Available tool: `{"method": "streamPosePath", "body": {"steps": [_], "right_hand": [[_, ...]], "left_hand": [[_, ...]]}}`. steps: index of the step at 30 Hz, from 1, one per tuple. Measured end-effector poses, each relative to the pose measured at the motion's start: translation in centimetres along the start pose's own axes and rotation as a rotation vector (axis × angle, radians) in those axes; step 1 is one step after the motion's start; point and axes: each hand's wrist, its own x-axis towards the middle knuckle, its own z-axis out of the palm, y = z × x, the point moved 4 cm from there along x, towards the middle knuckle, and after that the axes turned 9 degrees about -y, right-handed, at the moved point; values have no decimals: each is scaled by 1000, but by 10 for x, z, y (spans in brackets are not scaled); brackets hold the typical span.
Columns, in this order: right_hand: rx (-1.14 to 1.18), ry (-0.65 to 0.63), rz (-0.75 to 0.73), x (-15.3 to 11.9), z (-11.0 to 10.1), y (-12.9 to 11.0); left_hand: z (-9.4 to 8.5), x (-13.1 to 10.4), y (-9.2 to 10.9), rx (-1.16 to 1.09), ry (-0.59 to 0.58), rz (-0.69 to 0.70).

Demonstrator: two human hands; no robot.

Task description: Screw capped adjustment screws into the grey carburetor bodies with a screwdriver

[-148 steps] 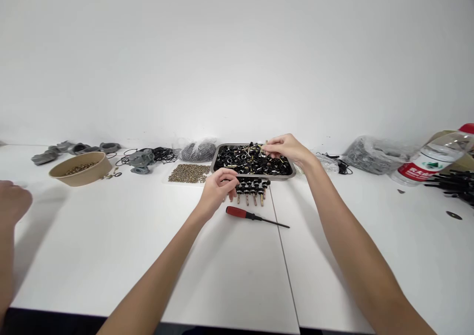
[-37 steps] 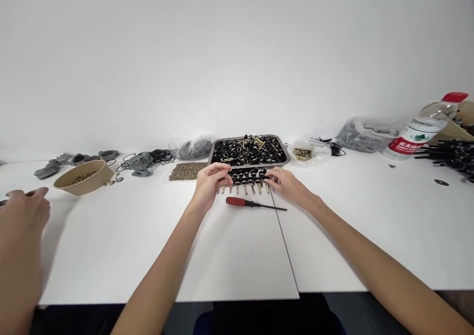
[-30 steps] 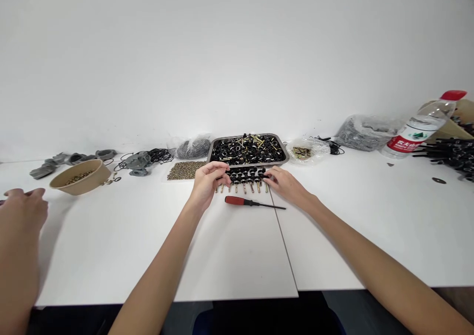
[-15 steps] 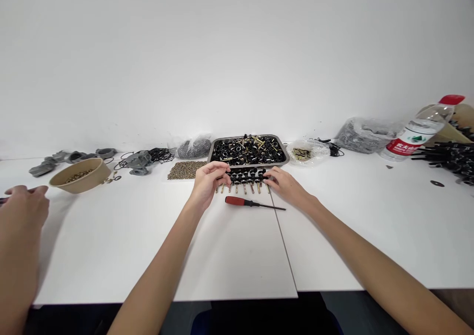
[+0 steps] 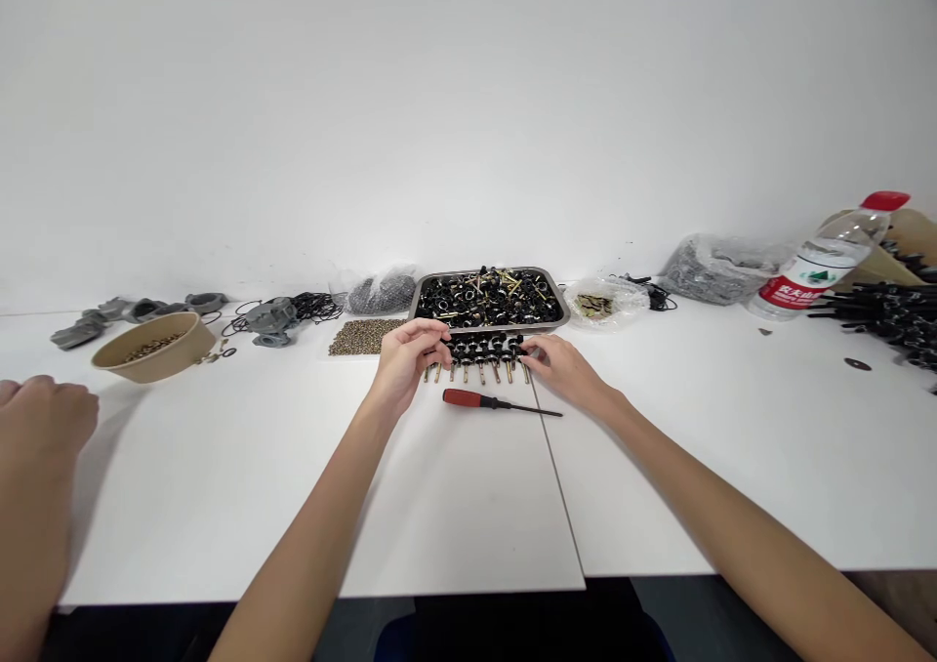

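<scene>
A row of black parts with brass stems (image 5: 481, 351) lies on the white table, stems pointing towards me. At its left end is my left hand (image 5: 407, 364), closed, with bent fingers beside the parts; whatever they hold is hidden. My right hand (image 5: 562, 366) is closed at the row's right end, its thumb and fingertips against the last black part. Just in front of the row lies a screwdriver (image 5: 463, 398) with a red and black handle, its shaft pointing right. Behind the row stands a metal tray (image 5: 505, 329) heaped with similar black and brass pieces.
Small brass pieces (image 5: 362, 338) and a tan bowl (image 5: 157, 361) are on the left, near grey housings (image 5: 270, 318). Another person's hand (image 5: 48, 418) rests at the left edge. Plastic bags (image 5: 607, 303), a water bottle (image 5: 820, 269) and black parts (image 5: 885, 315) stand right.
My hands stay at the two ends of the row with barely any movement. The view has shifted slightly. The other person's hand at the left has moved a little.
</scene>
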Motion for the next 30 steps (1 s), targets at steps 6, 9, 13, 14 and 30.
{"method": "streamPosePath", "body": {"steps": [6, 9, 13, 14, 30], "right_hand": [[25, -22, 18, -1, -5, -3], [56, -20, 24, -3, -10, -4], [91, 19, 44, -5, -15, -3], [98, 27, 47, -5, -15, -3], [138, 8, -41, -6, -11, -4]], "left_hand": [[0, 0, 0, -3, -8, 2], [0, 0, 0, -5, -9, 1], [1, 0, 1, -15, -10, 6], [1, 0, 1, -16, -9, 5], [2, -1, 4, -18, 0, -1]]}}
